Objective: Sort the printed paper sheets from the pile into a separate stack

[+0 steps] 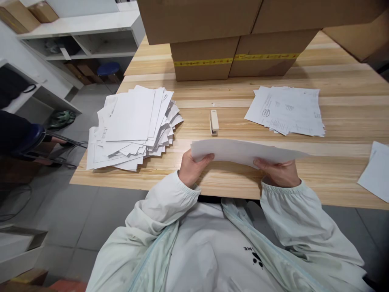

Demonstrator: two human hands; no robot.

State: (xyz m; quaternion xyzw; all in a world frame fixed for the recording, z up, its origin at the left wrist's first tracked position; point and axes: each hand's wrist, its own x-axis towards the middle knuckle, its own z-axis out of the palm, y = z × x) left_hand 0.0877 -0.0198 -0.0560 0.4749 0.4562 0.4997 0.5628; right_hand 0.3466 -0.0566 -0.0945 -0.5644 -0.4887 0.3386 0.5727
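White paper [231, 151] spans the gap btwn my L grip [193, 167] and R grip [281, 172], raised over the near part of the wooden surface [231, 182]. It bows slightly; can't tell if one sheet or several. L grip: closed on the paper's L end, thumb on top. R grip: closed on the near edge, thumb on top, fingers mostly hidden below; the paper runs on past it to a tapering R tip. Pale sleeves [164, 198], elasticated at the wrists, sit just behind both grips.

Off-white stapler [214, 122]: just beyond the paper, btwn the grips but nearer L, lengthwise to my view. Untidy paper pile [130, 117]: L of L grip and a bit farther out, edges fanned. Printed sheets [288, 109]: beyond R grip, w/ a dark oval mark. Add'l sheets [377, 172]: well R of R grip, cut off by my view's edge. Cardboard boxes [203, 61] w/ yellow tape: farthest out, beyond both grips, more boxes [197, 20] atop.
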